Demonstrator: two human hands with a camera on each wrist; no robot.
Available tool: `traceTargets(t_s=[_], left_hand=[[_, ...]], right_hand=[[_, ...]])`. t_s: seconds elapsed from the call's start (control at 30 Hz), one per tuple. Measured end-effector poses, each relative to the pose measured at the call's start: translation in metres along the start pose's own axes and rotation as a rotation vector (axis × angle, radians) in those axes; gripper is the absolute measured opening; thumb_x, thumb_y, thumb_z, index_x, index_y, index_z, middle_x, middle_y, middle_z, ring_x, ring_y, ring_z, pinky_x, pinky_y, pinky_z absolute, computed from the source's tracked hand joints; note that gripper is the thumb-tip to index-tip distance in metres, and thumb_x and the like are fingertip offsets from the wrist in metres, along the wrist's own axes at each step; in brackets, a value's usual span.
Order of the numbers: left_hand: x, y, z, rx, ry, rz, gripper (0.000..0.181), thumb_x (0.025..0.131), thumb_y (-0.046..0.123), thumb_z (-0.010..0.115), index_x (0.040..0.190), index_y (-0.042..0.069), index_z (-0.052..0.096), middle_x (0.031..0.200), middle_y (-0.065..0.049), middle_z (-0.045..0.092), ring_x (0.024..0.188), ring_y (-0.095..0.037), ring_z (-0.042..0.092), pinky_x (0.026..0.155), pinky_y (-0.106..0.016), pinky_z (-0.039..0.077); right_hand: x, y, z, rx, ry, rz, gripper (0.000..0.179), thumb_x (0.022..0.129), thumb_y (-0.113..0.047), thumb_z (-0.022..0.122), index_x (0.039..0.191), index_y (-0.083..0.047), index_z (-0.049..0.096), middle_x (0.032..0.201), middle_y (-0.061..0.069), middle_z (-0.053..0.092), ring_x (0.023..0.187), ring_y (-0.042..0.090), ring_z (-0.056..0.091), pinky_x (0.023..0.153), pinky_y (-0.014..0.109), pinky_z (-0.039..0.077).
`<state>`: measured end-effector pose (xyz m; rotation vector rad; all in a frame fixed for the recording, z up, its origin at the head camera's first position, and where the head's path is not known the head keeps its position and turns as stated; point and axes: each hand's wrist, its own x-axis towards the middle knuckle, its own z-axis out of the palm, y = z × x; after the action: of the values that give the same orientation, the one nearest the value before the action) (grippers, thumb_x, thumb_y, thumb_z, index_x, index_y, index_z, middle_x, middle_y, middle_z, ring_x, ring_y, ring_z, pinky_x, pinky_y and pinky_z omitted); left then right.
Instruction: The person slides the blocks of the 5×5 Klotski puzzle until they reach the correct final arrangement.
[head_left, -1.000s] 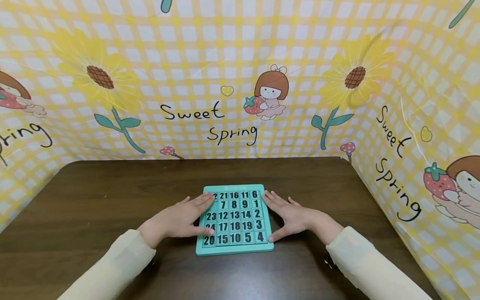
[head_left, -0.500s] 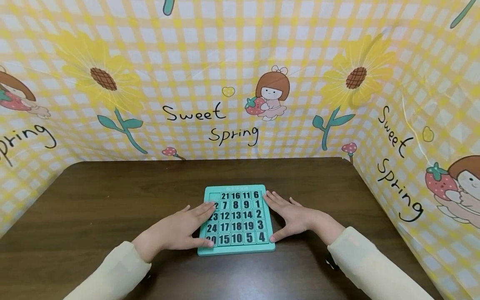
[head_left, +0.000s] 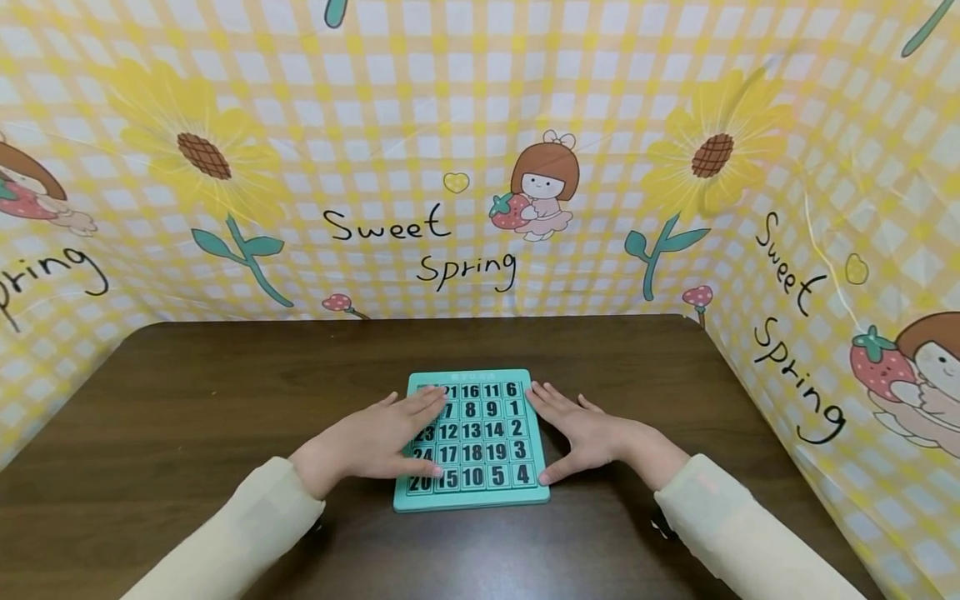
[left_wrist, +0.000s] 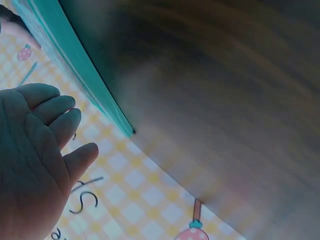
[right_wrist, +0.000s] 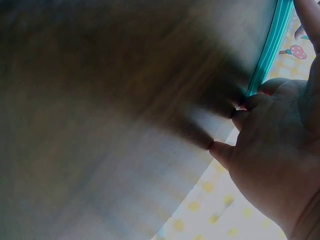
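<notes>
A teal number slide puzzle with rows of square number tiles lies flat on the table. My left hand reaches over its left side with straight fingers. Its fingertips are at the 21 tile in the top row, and the thumb is by the 15 tile at the bottom; the puzzle's top left corner is hidden beneath the fingers. Along the right edge, my right hand rests with its fingers spread, fingertips at the upper right and thumb at the lower right. In the right wrist view its fingertips meet the puzzle's teal side.
The dark brown wooden table extends around the puzzle. Behind it and along the sides hangs a yellow checked cloth with sunflowers and "Sweet Spring" lettering.
The 22 tile slid down one row under my left fingers, baring the top left slot. My left hand has since moved up and right, covering that corner. The right hand has stayed still.
</notes>
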<state>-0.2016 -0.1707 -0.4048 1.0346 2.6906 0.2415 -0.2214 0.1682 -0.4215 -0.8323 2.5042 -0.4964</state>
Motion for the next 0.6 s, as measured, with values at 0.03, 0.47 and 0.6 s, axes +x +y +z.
traceTargets(t_s=[0.03, 0.47, 0.6], left_hand=[[0.003, 0.001, 0.000, 0.006, -0.007, 0.001, 0.098, 0.089, 0.072, 0.051, 0.159, 0.008, 0.022, 0.168, -0.008, 0.016, 0.155, -0.025, 0.015, 0.119, -0.063, 0.020], [0.019, 0.003, 0.001, 0.016, -0.056, -0.045, 0.100, 0.089, 0.074, 0.049, 0.159, 0.010, 0.020, 0.168, -0.007, 0.014, 0.156, -0.024, 0.014, 0.120, -0.061, 0.019], [0.017, 0.001, 0.001, 0.007, -0.056, -0.056, 0.101, 0.088, 0.075, 0.049, 0.159, 0.010, 0.020, 0.168, -0.007, 0.014, 0.155, -0.023, 0.015, 0.121, -0.061, 0.018]], right_hand=[[0.000, 0.000, 0.000, 0.000, 0.000, -0.001, 0.121, 0.077, -0.063, 0.075, 0.162, -0.017, 0.002, 0.169, 0.002, -0.005, 0.157, 0.023, -0.005, 0.120, 0.066, 0.003], [0.000, 0.000, 0.001, -0.005, -0.002, 0.001, 0.121, 0.077, -0.064, 0.075, 0.162, -0.017, 0.003, 0.169, 0.002, -0.005, 0.157, 0.023, -0.005, 0.120, 0.065, 0.004], [0.001, 0.001, 0.002, -0.002, 0.002, -0.003, 0.121, 0.077, -0.063, 0.076, 0.162, -0.016, 0.004, 0.169, 0.003, -0.005, 0.157, 0.024, -0.005, 0.120, 0.066, 0.004]])
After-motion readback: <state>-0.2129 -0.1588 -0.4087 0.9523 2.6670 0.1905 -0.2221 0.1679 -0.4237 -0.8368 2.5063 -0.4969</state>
